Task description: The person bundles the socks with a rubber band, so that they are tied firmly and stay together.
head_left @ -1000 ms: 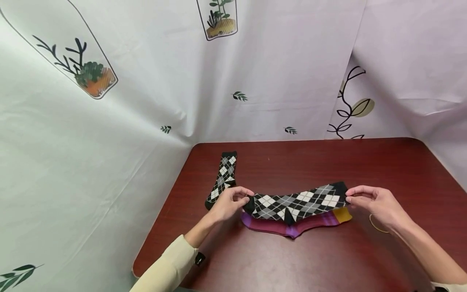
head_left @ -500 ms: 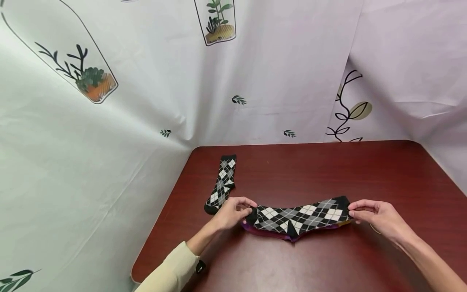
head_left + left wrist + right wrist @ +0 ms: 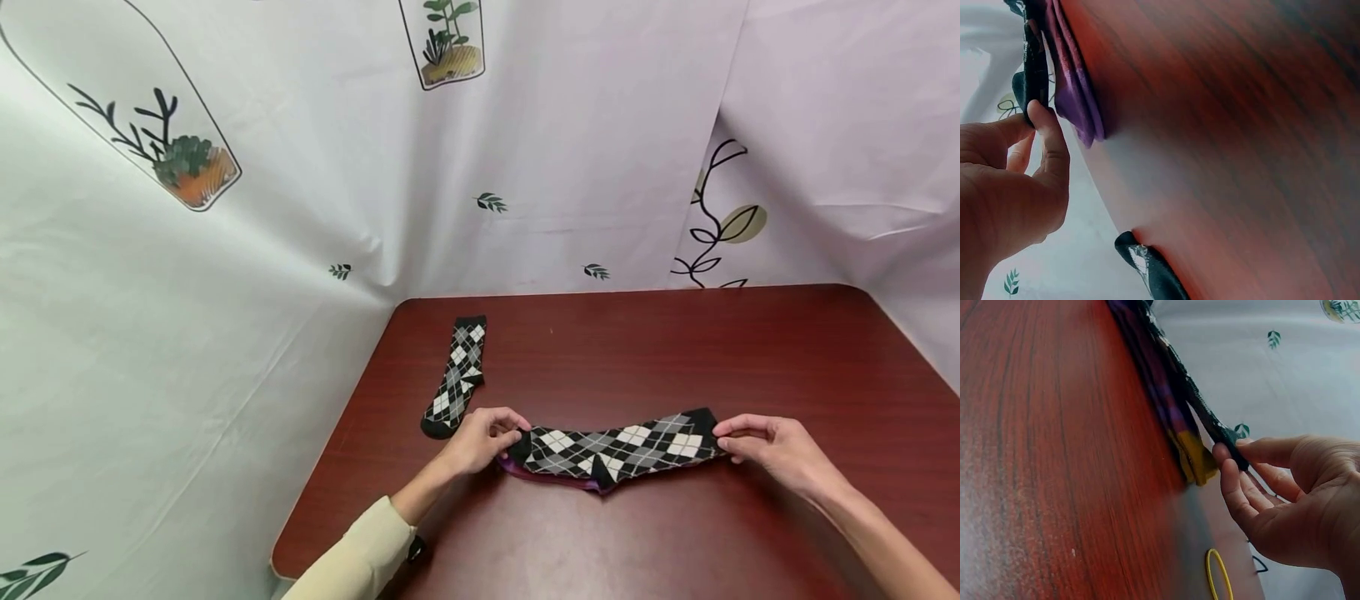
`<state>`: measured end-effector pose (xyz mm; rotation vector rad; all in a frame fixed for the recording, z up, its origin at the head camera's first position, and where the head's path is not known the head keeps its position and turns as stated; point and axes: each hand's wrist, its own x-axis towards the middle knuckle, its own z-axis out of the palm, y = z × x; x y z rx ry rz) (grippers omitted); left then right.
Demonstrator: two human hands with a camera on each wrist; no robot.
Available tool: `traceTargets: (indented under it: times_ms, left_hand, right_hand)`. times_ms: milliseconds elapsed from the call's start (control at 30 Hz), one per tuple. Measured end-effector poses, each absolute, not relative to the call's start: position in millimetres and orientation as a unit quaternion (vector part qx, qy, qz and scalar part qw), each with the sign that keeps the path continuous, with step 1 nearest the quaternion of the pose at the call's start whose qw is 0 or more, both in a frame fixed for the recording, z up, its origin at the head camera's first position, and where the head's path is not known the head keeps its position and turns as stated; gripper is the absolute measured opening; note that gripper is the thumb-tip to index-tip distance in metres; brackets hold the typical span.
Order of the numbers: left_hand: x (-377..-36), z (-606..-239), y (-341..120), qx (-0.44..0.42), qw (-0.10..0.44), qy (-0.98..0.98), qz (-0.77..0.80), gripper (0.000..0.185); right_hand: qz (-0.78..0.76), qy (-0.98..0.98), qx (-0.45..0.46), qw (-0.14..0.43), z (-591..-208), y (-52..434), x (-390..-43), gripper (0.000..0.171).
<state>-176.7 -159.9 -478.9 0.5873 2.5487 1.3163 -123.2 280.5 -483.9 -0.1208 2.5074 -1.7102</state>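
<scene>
Socks lie across the near middle of the brown table (image 3: 675,333): a black, grey and white checked sock (image 3: 615,446) is laid on top of a purple sock (image 3: 555,477), whose edge shows along the near side. The left hand (image 3: 476,439) pinches one end of the checked sock between thumb and fingers, and the right hand (image 3: 772,450) pinches the other end the same way. The right wrist view shows the purple sock's yellow tip (image 3: 1194,456) just under that pinched end. A second checked sock (image 3: 457,375) lies apart, toward the table's far left corner. A yellow rubber band (image 3: 1219,575) lies on the table near the right hand.
</scene>
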Motion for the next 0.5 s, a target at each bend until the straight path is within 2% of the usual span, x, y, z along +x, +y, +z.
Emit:
traceTargets:
  times_ms: [500]
  left_hand:
    - [-180.6,-484.0,-162.3,0.2,0.088,0.886,0.408,0.013]
  right_hand:
    - [-0.504,0.862,-0.052,0.029,-486.7,278.1,-126.6,0.022]
